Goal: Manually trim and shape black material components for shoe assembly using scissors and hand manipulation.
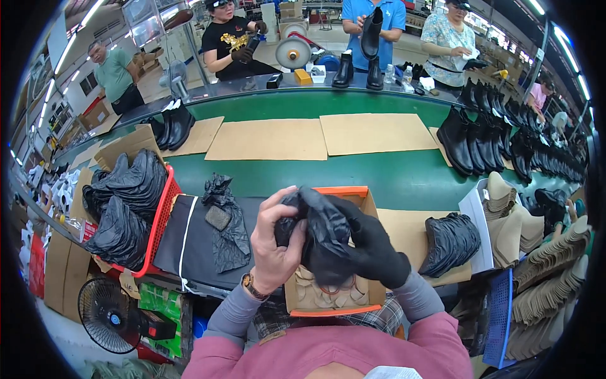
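Observation:
Both of my hands grip a crinkled black paper bundle [323,230] in front of my chest; what it wraps, if anything, cannot be seen. My bare left hand [276,235], with a watch at the wrist, pinches its left side. A black glove covers my right hand [377,249], whose fingers wrap the right side. Beneath the bundle sits an orange-edged cardboard box [379,294] holding curled beige pieces [309,295]. To the left, a grey-brown block [218,218] rests on crumpled black paper [230,249], over a stack of black sheets [169,235] crossed by white string.
A red basket [165,218] of black paper bundles stands left, above a fan [112,314]. Another pleated black bundle [451,243] lies right, near beige insole-shaped stacks [546,294] and a blue basket [499,316]. Ahead, a green belt [284,170] carries cardboard and black boots [470,142]; people work beyond.

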Action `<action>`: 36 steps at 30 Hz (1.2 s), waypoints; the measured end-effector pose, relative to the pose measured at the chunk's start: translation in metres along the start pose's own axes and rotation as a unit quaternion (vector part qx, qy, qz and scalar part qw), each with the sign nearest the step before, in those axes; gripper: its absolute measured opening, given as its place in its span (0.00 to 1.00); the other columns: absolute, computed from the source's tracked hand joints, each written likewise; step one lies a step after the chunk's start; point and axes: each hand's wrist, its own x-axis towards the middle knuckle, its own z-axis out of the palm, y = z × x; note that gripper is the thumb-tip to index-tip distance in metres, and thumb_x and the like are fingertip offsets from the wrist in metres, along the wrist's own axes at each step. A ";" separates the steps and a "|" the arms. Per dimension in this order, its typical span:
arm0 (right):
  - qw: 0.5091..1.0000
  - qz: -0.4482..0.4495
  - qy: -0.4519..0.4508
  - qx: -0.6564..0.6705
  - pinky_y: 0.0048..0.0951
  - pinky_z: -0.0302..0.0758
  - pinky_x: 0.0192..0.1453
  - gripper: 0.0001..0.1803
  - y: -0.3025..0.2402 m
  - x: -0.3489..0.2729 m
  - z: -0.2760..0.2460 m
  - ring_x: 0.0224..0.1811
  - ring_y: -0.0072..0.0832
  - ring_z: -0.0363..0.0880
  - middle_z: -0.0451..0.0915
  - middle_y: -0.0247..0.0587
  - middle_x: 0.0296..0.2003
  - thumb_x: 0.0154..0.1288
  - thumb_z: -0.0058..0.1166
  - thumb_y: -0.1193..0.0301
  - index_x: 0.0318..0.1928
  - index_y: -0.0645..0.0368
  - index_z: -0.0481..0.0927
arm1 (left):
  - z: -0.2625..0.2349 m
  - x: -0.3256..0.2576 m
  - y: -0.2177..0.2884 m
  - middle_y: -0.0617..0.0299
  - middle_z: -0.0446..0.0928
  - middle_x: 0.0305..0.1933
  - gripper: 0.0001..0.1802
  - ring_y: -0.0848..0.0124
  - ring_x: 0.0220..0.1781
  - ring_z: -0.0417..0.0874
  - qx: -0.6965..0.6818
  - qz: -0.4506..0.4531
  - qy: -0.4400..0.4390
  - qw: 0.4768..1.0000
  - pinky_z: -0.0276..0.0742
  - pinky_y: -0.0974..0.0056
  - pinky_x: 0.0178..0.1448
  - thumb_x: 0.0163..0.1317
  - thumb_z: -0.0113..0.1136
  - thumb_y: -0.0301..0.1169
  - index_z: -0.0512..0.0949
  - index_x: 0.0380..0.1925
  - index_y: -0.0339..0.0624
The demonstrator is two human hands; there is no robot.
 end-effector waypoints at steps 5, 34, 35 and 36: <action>0.959 -0.123 0.065 -0.245 0.40 0.75 0.53 0.33 0.003 0.003 0.006 0.53 0.47 0.78 0.77 0.52 0.52 0.58 0.61 0.74 0.65 0.60 0.66 | -0.005 0.012 0.020 0.52 0.76 0.49 0.27 0.67 0.48 0.80 -0.109 -0.119 0.037 0.986 0.75 0.64 0.52 0.54 0.64 0.19 0.71 0.56 0.34; 0.979 -0.098 -0.017 -0.180 0.40 0.72 0.61 0.33 -0.017 0.000 -0.006 0.55 0.47 0.77 0.76 0.53 0.53 0.44 0.65 0.78 0.56 0.63 0.75 | -0.026 0.018 0.000 0.55 0.82 0.33 0.16 0.67 0.34 0.85 0.014 -0.049 -0.121 0.991 0.79 0.68 0.39 0.47 0.59 0.13 0.83 0.38 0.37; 0.990 -0.065 -0.028 -0.125 0.38 0.72 0.61 0.36 -0.007 -0.004 -0.010 0.57 0.46 0.76 0.75 0.52 0.56 0.44 0.66 0.77 0.59 0.59 0.73 | -0.025 0.017 0.000 0.55 0.81 0.31 0.16 0.65 0.32 0.84 0.023 -0.034 -0.116 0.992 0.78 0.67 0.36 0.47 0.60 0.14 0.83 0.37 0.37; 0.996 -0.031 -0.039 -0.069 0.36 0.72 0.61 0.40 -0.004 -0.002 -0.010 0.59 0.45 0.75 0.74 0.51 0.58 0.44 0.68 0.75 0.62 0.56 0.71 | -0.024 0.016 0.002 0.55 0.81 0.31 0.16 0.65 0.32 0.84 0.022 -0.035 -0.117 0.992 0.78 0.67 0.36 0.47 0.60 0.14 0.83 0.37 0.37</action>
